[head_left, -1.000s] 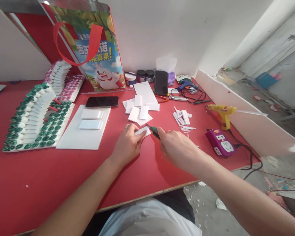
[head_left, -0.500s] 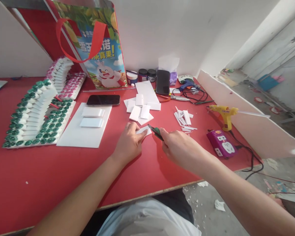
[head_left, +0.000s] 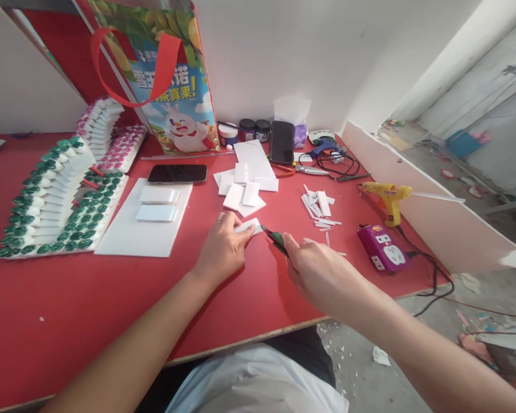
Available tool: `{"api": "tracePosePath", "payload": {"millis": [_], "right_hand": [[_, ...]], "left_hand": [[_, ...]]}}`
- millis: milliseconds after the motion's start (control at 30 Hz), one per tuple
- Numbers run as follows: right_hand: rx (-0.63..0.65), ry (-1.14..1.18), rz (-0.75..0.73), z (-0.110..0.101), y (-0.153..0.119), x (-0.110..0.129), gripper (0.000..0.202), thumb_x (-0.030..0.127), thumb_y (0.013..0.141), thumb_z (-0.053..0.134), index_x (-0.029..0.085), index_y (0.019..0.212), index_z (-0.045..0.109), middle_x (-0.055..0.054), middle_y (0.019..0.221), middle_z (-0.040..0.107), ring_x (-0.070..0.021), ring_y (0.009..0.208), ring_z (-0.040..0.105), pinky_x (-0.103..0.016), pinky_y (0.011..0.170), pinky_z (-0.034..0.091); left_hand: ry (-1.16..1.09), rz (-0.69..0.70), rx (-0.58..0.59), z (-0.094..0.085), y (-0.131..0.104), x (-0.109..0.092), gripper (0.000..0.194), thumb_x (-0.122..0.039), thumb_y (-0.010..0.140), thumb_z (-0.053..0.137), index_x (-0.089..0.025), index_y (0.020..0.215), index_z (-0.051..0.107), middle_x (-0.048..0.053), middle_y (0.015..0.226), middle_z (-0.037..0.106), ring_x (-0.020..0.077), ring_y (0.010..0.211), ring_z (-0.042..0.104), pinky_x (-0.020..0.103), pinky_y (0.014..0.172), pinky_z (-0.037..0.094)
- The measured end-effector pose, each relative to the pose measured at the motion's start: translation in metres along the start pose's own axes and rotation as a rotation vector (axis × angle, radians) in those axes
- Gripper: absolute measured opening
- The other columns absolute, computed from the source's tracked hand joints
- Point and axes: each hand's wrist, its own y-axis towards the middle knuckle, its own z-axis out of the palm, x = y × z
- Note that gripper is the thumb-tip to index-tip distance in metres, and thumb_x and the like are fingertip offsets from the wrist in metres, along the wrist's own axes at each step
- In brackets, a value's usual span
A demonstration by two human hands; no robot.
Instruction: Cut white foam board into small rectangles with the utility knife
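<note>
My left hand [head_left: 221, 242] presses a small white board piece [head_left: 250, 226] flat against the red table, thumb and fingers closed on it. In my right hand [head_left: 316, 265] is a utility knife with a dark green handle [head_left: 278, 242], gripped in curled fingers. Its blade tip is at the right end of the white piece; whether it touches cannot be told. Just beyond my left hand lies a loose pile of white board rectangles [head_left: 250, 194]. Thin white offcut strips [head_left: 322, 202] lie to the right, some close to my right hand.
A white sheet [head_left: 133, 238] with two small blocks and a phone [head_left: 178, 173] is at left, beside green-and-white arched models [head_left: 47, 201]. A printed bag [head_left: 167, 80] stands behind. Scissors [head_left: 312, 170], a yellow glue gun [head_left: 389, 201] and a purple power socket [head_left: 382, 248] with a cable are right.
My right hand and the knife have drawn slightly back toward me, and more thin strips show above that hand. The left hand stays on the white piece. The view has shifted slightly.
</note>
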Motion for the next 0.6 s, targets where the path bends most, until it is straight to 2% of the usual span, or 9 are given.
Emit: {"api": "tracePosePath", "payload": {"millis": [200,367,500,600], "right_hand": [[-0.019,-0.006,-0.037,0.01,-0.007,-0.003,0.032,0.008,0.096,0.042,0.007,0.127,0.051,-0.011,0.08,0.066,-0.0229,0.066,0.067,-0.031,0.049,0.026],[0.019,0.048,-0.034,0.015,-0.011,-0.005,0.035,0.007,0.095,0.043,0.006,0.129,0.05,-0.01,0.082,0.067,-0.0217,0.066,0.065,-0.031,0.051,0.026],[-0.047,0.148,-0.014,0.012,-0.014,-0.013,0.029,0.011,0.096,0.044,0.011,0.123,0.055,-0.009,0.086,0.069,-0.0189,0.066,0.062,-0.03,0.052,0.023],[-0.1,0.253,0.031,0.006,-0.017,-0.019,0.022,0.015,0.098,0.044,0.015,0.115,0.058,-0.006,0.08,0.068,-0.0163,0.062,0.057,-0.029,0.052,0.022]], "left_hand": [[0.005,-0.009,0.007,0.0,0.0,0.0,0.037,-0.006,0.09,0.05,-0.018,0.111,0.078,0.009,0.084,0.047,0.0225,0.083,0.044,0.035,0.071,0.049],[0.001,0.01,-0.002,0.0,-0.001,0.001,0.035,-0.008,0.091,0.051,-0.016,0.11,0.078,0.009,0.083,0.048,0.023,0.083,0.045,0.035,0.07,0.049],[-0.015,0.014,-0.01,-0.002,0.0,0.001,0.032,-0.01,0.094,0.051,-0.017,0.111,0.077,0.009,0.084,0.049,0.0223,0.083,0.046,0.034,0.07,0.049],[-0.023,0.029,-0.011,-0.003,0.0,0.002,0.031,-0.012,0.095,0.051,-0.017,0.11,0.077,0.009,0.085,0.05,0.0222,0.083,0.046,0.033,0.069,0.048]]}}
